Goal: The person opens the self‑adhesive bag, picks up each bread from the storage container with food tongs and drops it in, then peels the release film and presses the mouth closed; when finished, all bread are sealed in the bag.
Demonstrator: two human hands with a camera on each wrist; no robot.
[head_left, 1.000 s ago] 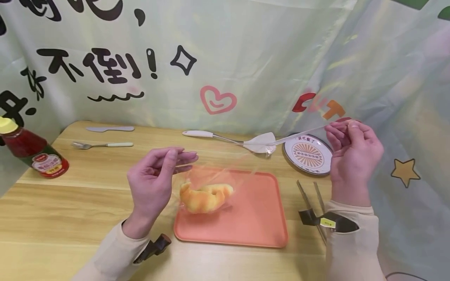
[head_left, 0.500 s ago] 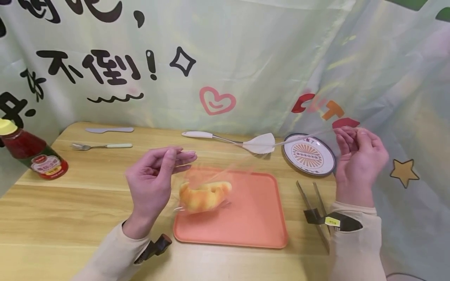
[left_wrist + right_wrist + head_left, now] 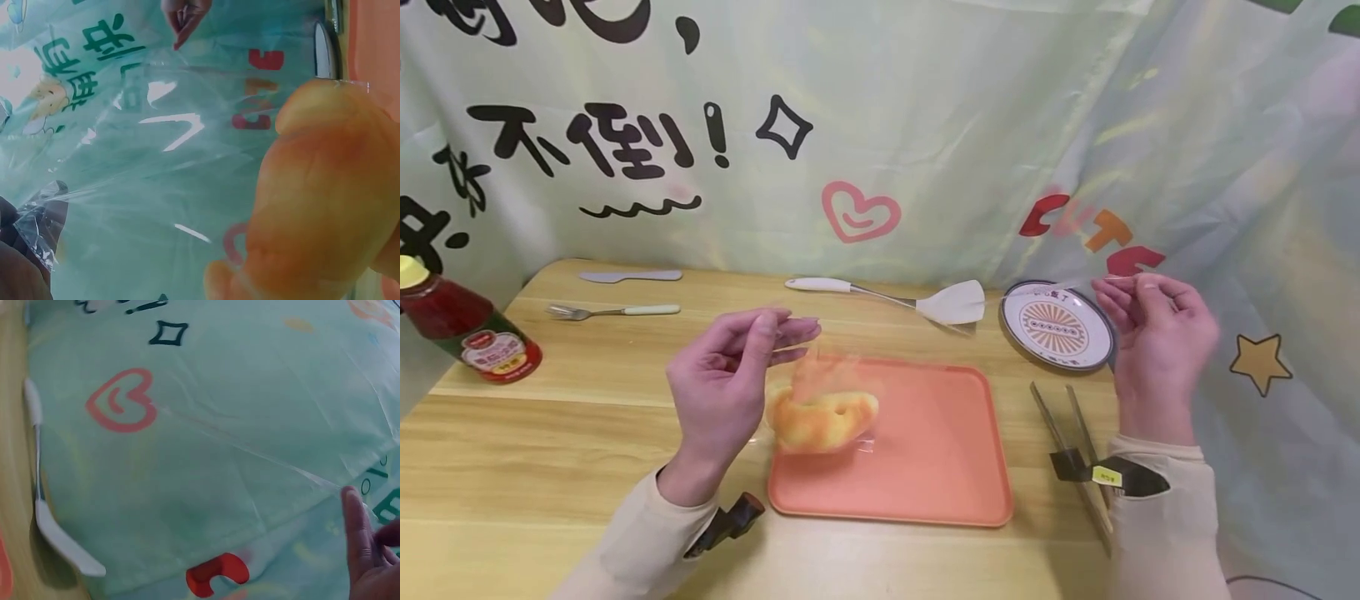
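My left hand (image 3: 726, 392) pinches the corner of a clear plastic bag (image 3: 40, 225) between thumb and fingers. Inside the bag hangs a curved, golden croissant (image 3: 823, 423), in front of the left part of an orange-pink tray (image 3: 917, 492). Held up on the right, my right hand (image 3: 1161, 350) pinches one end of a thin clear plastic strip (image 3: 300, 472). The strip trails leftward in front of the plate, and its far end fades from sight. In the left wrist view, the croissant (image 3: 319, 206) looms large and my right hand (image 3: 186, 15) appears at the top.
A white spatula (image 3: 951, 302) and a plate (image 3: 1056, 327) lie at the back. Metal tongs (image 3: 1086, 467) rest beside the tray, partly behind my right sleeve. At left are a ketchup bottle (image 3: 497, 354), a fork (image 3: 647, 309) and a knife (image 3: 640, 276).
The croissant in its bag has swung left. The film stretched between bag and strip no longer shows. My right hand moved right, then slightly back left; my left hand has barely moved.
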